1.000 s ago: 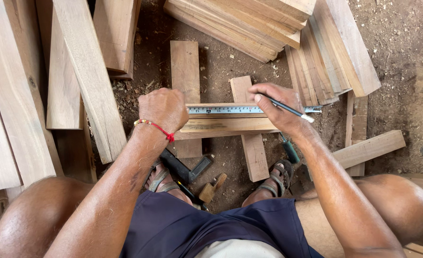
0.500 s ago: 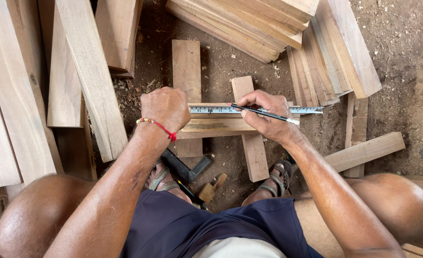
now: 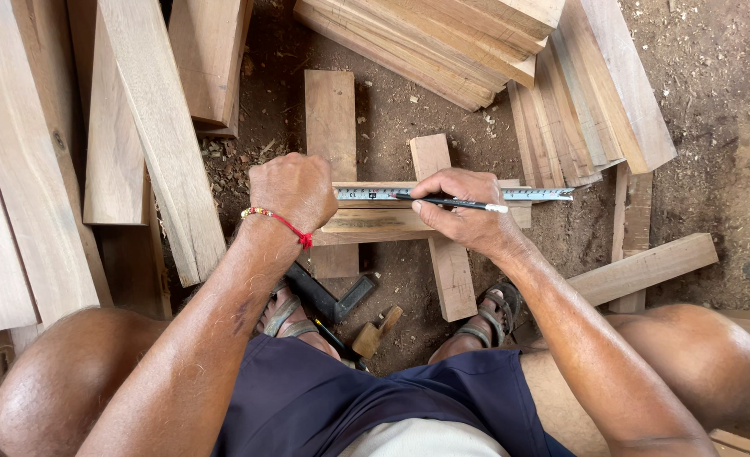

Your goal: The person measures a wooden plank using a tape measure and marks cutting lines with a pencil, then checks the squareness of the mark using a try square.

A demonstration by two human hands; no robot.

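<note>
Looking down through the head view, the only one on hand: a person squats over a small wooden strip [image 3: 366, 222] that lies crosswise on two short boards, a left support board [image 3: 330, 118] and a right support board [image 3: 443, 262], all on a dirt floor [image 3: 714, 76] strewn with sawdust. Strip's long axis runs left to right across the frame; a steel ruler [image 3: 536, 194] lies along its far edge, parallel to it, its free end projecting right past the strip. Left hand [image 3: 294, 191] is closed in a fist, pressing down on the left end of ruler and strip; fingers curled tight, nothing else held. Right hand [image 3: 460, 207] rests on the strip just right of centre, fingers pinched narrow on a dark pencil [image 3: 451, 202] with a pale end pointing right; the pencil lies nearly parallel to the ruler, its tip toward the left, at the ruler's near edge. Right hand is the nearer one to the graduated span. The two hands are near each other, not touching. Between the sandalled feet lie a black try square [image 3: 328, 296] and a small wooden-handled tool [image 3: 375, 332]. Stacked planks [image 3: 443, 42] lie beyond, long planks [image 3: 138, 127] at left. No packages or signs visible; the ruler's markings are the only printing.
</note>
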